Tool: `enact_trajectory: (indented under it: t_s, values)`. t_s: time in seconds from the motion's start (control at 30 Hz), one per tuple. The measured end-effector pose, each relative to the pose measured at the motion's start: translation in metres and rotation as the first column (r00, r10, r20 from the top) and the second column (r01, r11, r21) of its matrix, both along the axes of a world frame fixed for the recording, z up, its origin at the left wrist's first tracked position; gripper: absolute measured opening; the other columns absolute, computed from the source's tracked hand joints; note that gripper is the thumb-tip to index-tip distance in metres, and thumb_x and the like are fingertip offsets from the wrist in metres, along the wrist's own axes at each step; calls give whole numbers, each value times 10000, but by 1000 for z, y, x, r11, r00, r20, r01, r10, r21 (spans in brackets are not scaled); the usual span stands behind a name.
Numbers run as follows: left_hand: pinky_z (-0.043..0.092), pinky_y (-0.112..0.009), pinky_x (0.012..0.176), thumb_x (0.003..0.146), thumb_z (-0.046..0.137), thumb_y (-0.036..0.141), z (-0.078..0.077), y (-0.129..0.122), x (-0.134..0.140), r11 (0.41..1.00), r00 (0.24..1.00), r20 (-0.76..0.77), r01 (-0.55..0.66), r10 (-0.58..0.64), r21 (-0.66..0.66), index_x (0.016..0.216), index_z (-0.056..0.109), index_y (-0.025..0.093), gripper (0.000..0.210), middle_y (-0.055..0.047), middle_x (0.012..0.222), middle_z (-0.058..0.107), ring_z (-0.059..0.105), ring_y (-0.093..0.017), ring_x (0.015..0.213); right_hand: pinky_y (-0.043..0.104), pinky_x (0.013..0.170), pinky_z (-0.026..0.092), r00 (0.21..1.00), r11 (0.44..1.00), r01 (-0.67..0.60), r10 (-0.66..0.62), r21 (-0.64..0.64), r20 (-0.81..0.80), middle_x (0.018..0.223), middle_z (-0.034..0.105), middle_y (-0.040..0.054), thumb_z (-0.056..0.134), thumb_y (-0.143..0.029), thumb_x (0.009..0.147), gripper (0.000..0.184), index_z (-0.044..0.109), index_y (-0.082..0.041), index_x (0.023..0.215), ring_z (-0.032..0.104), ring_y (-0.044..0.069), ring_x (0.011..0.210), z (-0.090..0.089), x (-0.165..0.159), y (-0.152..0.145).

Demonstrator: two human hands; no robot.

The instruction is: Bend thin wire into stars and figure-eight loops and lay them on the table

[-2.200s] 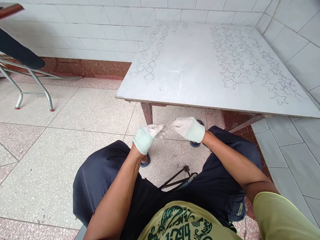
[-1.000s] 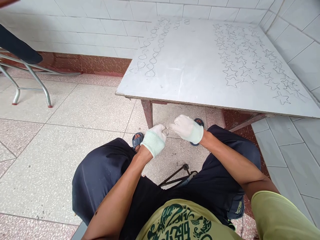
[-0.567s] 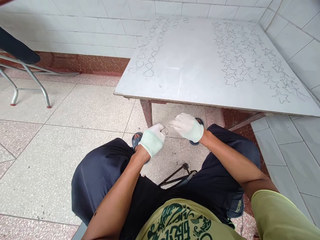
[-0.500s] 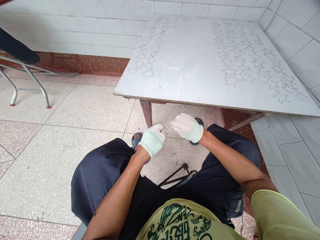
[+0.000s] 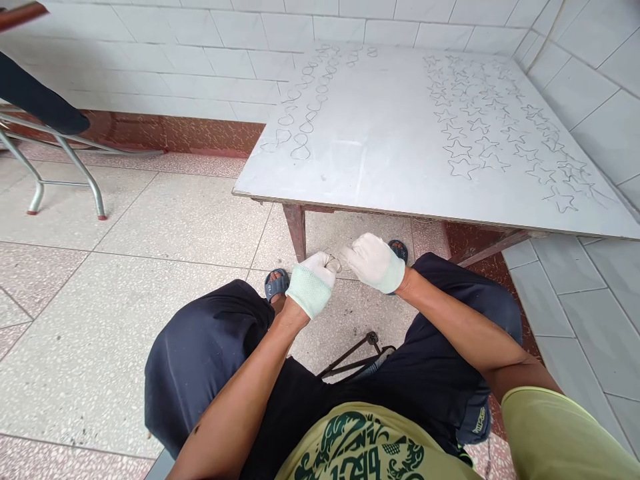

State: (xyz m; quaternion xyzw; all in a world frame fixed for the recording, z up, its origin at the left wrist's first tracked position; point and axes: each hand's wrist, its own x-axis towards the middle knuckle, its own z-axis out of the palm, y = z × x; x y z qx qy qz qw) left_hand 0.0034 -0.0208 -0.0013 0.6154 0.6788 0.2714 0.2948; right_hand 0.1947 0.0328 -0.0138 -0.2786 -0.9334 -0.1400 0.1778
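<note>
My left hand (image 5: 315,280), in a white glove with a pale green cuff, is closed around a small loop of thin wire (image 5: 336,264) that shows at its thumb and fingertips. My right hand (image 5: 374,263), gloved the same way, has its fingers bent together right beside that loop. Its fingertips seem to pinch the wire, though the exact contact is too small to make out. Both hands are held above the floor between my knees, in front of the table's near edge. On the white tabletop (image 5: 380,153) lie bent wire stars (image 5: 460,167) and looped wire shapes (image 5: 301,147).
The table's reddish leg (image 5: 295,230) stands just beyond my left hand. A dark metal frame (image 5: 357,357) shows between my thighs. At the left, another person's dark-clothed leg (image 5: 40,100) is above a metal-legged stool (image 5: 65,181). Tiled walls border the table.
The view has shifted slightly. My right hand has turned a little and come in slightly closer to the left hand, which keeps its hold on the wire loop.
</note>
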Motion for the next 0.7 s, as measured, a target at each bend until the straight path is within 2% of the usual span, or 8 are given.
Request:
enact_trajectory:
  t_s: [0.27,0.53,0.7]
  values:
    - [477,-315,733,952,567,291,-1,-2,6,999,999,26,-29,28,21,733,622,242,231,6,728,682,615,-193,744,390,679,186,994,997,83,-83,7,-73,693,564,76,415,-179,1094,392,740,-145,877,396,227,692,-12,-9,-6]
    - [479,-314,763,973,560,314,3,-2,2,999,999,-24,-40,40,25,785,656,236,224,6,750,707,633,-193,759,388,690,209,987,987,128,-137,-93,-89,739,626,81,482,-260,1109,341,782,-171,973,443,222,711,-4,-11,-5]
    - [490,-328,789,970,594,319,0,-4,-3,995,996,8,-85,84,48,786,667,255,208,4,770,715,648,-210,791,392,707,252,974,990,143,-143,-16,-175,740,649,79,463,-283,1134,371,806,-178,1043,475,230,725,-7,-12,-10]
